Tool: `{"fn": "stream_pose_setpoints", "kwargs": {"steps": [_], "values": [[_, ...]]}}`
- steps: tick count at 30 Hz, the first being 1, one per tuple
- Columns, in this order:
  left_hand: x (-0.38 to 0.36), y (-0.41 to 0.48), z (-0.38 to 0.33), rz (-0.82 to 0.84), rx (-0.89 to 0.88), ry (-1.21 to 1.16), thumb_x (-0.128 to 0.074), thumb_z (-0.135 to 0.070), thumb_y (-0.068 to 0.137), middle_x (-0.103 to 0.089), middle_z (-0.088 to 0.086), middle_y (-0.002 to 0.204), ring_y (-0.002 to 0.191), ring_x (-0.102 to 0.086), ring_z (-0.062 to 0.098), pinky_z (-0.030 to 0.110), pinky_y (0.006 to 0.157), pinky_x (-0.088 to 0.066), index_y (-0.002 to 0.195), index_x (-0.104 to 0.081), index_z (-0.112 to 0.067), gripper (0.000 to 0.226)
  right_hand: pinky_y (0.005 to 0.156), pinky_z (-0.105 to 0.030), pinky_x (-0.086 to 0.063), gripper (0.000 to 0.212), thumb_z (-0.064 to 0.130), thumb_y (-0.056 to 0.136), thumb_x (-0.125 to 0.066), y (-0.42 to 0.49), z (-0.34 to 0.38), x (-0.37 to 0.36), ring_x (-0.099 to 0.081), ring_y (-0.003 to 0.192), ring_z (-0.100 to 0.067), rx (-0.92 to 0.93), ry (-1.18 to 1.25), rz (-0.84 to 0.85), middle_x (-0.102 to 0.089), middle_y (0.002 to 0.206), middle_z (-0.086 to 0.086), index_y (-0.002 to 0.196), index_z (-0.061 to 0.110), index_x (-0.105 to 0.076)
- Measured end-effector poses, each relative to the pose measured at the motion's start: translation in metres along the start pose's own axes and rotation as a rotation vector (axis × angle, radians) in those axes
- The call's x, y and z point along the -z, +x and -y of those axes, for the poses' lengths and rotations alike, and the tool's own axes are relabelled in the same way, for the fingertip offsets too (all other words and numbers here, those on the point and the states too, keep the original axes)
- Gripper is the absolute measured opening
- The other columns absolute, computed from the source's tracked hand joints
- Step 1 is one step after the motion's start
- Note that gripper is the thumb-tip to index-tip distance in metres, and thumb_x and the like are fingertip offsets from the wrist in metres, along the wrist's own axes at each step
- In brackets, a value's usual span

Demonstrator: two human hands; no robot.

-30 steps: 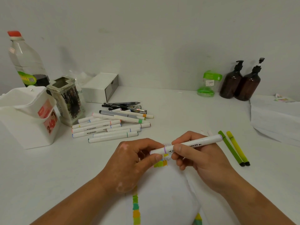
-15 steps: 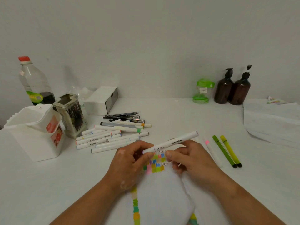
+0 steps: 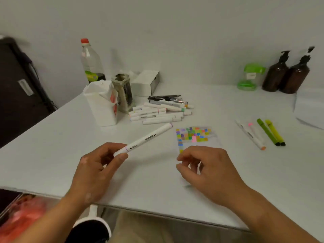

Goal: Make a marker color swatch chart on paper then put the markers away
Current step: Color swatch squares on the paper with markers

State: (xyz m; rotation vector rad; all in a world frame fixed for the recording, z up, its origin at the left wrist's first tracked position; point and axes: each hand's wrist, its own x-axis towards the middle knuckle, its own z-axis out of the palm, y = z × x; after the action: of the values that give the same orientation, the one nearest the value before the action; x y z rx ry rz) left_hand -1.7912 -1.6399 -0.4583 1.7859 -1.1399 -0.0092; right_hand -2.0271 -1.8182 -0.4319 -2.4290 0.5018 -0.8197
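The left hand (image 3: 94, 171) pinches a white marker (image 3: 145, 138) by its near end. The right hand (image 3: 210, 172) hangs loosely curled, empty — the swatch paper (image 3: 192, 135) lies on the desk (image 3: 70, 146) just beyond it.

The left hand (image 3: 94, 172) and right hand (image 3: 210, 171) come off bare forearms (image 3: 52, 220). Khaki trousers (image 3: 140, 228) cover the lap, plain cloth.

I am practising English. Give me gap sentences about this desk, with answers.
The left hand holds the white marker; the right hand holds ___.
Both green pens lie to the ___ of the swatch chart.
The plastic bottle's cap is ___.
Answers: nothing; right; red.
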Motion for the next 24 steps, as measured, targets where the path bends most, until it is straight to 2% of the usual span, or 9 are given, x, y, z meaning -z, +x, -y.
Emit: {"fn": "stream_pose_setpoints", "kwargs": {"steps": [2,4,8,11,14,18,20,22,24], "values": [[0.043,-0.033,0.019,-0.074,0.037,0.035,-0.063,-0.061,0.087,-0.073,-0.007,0.087,0.072,-0.066,0.01,0.023,0.062,-0.051,0.113,-0.07,-0.038,0.035,0.062,-0.005,-0.042,0.015,0.037,0.086,-0.064,-0.014,0.028,-0.024,-0.06,0.06,-0.005,0.141,0.0,0.037,-0.067,0.075,0.019,0.091,0.027,-0.074],[0.085,-0.071,0.048,-0.141,0.103,0.085,-0.06,-0.065,0.087,-0.074,-0.007,0.092,0.07,-0.067,0.011,0.022,0.053,-0.052,0.12,-0.067,-0.033,0.047,0.06,-0.012,-0.046,0.011,0.03,0.087,-0.066,-0.027,0.05,-0.048,-0.056,0.059,-0.002,0.259,0.042,0.038,-0.068,0.076,0.015,0.091,0.024,-0.075],[0.166,-0.16,0.121,-0.176,0.314,0.227,-0.06,-0.055,0.093,-0.071,-0.009,0.117,0.097,-0.072,0.013,0.036,0.068,-0.062,0.133,-0.06,-0.03,0.047,0.062,-0.014,-0.043,0.007,0.028,0.088,-0.067,-0.051,0.08,-0.103,-0.047,0.064,0.004,0.358,0.18,0.178,-0.065,0.078,0.015,0.093,0.031,-0.069],[0.201,-0.216,0.157,-0.137,0.439,0.409,-0.055,-0.058,0.093,-0.066,-0.016,0.123,0.102,-0.068,0.007,0.024,0.07,-0.059,0.138,-0.055,-0.033,0.051,0.066,-0.012,-0.044,0.012,0.03,0.085,-0.063,-0.063,0.08,-0.148,-0.046,0.066,0.004,0.219,0.242,0.409,-0.065,0.08,0.015,0.095,0.03,-0.071],[0.206,-0.247,0.161,-0.088,0.513,0.505,-0.052,-0.062,0.091,-0.064,-0.02,0.102,0.08,-0.063,0.007,0.015,0.059,-0.049,0.133,-0.058,-0.038,0.049,0.066,-0.017,-0.049,0.02,0.036,0.08,-0.058,-0.068,0.069,-0.192,-0.059,0.067,-0.005,0.01,0.267,0.527,-0.065,0.076,0.019,0.094,0.031,-0.072],[0.176,-0.261,0.149,-0.099,0.478,0.633,-0.058,-0.048,0.095,-0.06,-0.02,0.089,0.071,-0.058,-0.004,0.002,0.058,-0.04,0.11,-0.062,-0.041,0.017,0.061,-0.007,-0.043,0.022,0.044,0.078,-0.056,-0.075,0.056,-0.239,-0.063,0.071,-0.002,-0.097,0.284,0.558,-0.065,0.077,0.026,0.095,0.038,-0.069],[0.15,-0.265,0.162,-0.059,0.497,0.597,-0.068,-0.031,0.09,-0.061,-0.02,0.073,0.066,-0.06,0.001,0.005,0.058,-0.042,0.101,-0.068,-0.034,0.012,0.062,-0.006,-0.045,0.022,0.045,0.078,-0.057,-0.077,0.053,-0.255,-0.064,0.073,0.0,-0.129,0.303,0.582,-0.066,0.083,0.028,0.096,0.038,-0.068],[0.124,-0.266,0.192,0.017,0.688,0.557,-0.069,-0.025,0.091,-0.067,-0.014,0.072,0.066,-0.063,0.007,0.018,0.061,-0.046,0.094,-0.069,-0.028,0.004,0.061,-0.008,-0.048,0.021,0.046,0.079,-0.058,-0.079,0.049,-0.267,-0.065,0.074,0.001,-0.154,0.295,0.585,-0.067,0.087,0.027,0.094,0.037,-0.07],[0.103,-0.263,0.228,0.116,0.928,0.496,-0.064,-0.029,0.095,-0.071,-0.006,0.078,0.076,-0.067,0.017,0.03,0.069,-0.047,0.086,-0.067,-0.029,0.009,0.059,-0.006,-0.046,0.015,0.044,0.079,-0.06,-0.08,0.047,-0.274,-0.065,0.072,0.001,-0.163,0.27,0.569,-0.067,0.086,0.027,0.091,0.038,-0.069]]}}
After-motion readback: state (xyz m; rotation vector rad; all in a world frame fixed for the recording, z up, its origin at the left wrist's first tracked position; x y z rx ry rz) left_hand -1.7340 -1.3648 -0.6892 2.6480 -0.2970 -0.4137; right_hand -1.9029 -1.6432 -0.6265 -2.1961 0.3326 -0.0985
